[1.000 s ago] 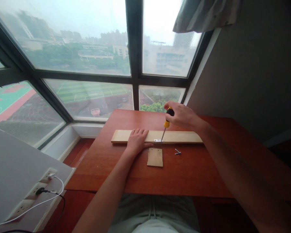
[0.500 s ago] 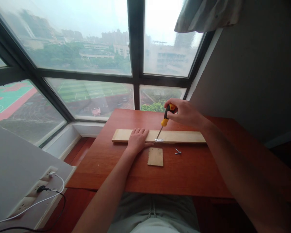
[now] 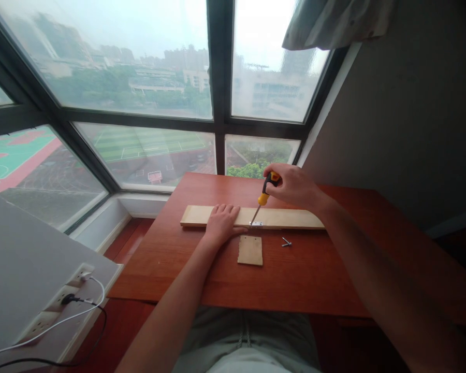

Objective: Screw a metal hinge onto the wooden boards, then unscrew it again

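Observation:
A long pale wooden board (image 3: 283, 218) lies across the table. My left hand (image 3: 222, 223) rests flat on its left part, fingers stretched over the top and thumb along the near edge. The thumb points toward a small silver metal plate (image 3: 257, 224) on the board's near edge. In my right hand (image 3: 291, 181) is a yellow and black screwdriver (image 3: 263, 199), tilted, its tip down at the plate's left end. Whether the tip sits in a screw is too small to tell. My right forearm hides the board's right end.
Near the board, a small tan rectangular piece (image 3: 250, 250) and a few loose screws (image 3: 286, 242) lie on the reddish-brown table (image 3: 310, 280). Large windows (image 3: 140, 155) stand behind. Wall sockets with plugged-in cables (image 3: 72, 299) are at lower left.
My right hand and the screwdriver have dropped slightly, and the hand's grip on the handle has turned a little. My left hand stays on the board. The view has shifted slightly.

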### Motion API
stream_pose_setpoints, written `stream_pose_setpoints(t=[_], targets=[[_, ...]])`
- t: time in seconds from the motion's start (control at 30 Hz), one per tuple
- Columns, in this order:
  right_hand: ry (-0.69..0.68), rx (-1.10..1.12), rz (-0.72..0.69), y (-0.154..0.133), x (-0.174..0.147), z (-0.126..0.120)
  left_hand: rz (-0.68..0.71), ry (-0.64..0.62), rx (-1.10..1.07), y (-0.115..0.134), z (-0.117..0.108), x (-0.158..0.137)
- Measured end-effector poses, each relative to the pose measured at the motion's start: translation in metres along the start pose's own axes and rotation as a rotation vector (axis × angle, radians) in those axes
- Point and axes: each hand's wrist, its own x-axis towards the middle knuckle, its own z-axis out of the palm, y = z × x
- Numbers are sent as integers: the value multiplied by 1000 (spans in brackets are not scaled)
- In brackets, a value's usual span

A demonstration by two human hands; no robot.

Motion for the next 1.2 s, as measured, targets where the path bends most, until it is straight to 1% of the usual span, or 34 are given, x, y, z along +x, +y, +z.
stream_pose_setpoints(t=[0.33,0.67,1.0,1.2], targets=[[27,6,3,2,-2,-1,8,11,-4,-1,1,0],[22,-8,6,2,0,0,13,11,-4,-1,0,1],[37,-39,36,13,3,6,11,17,8,-1,0,0],[37,-98,12,2,3,6,20,27,6,-1,1,0]])
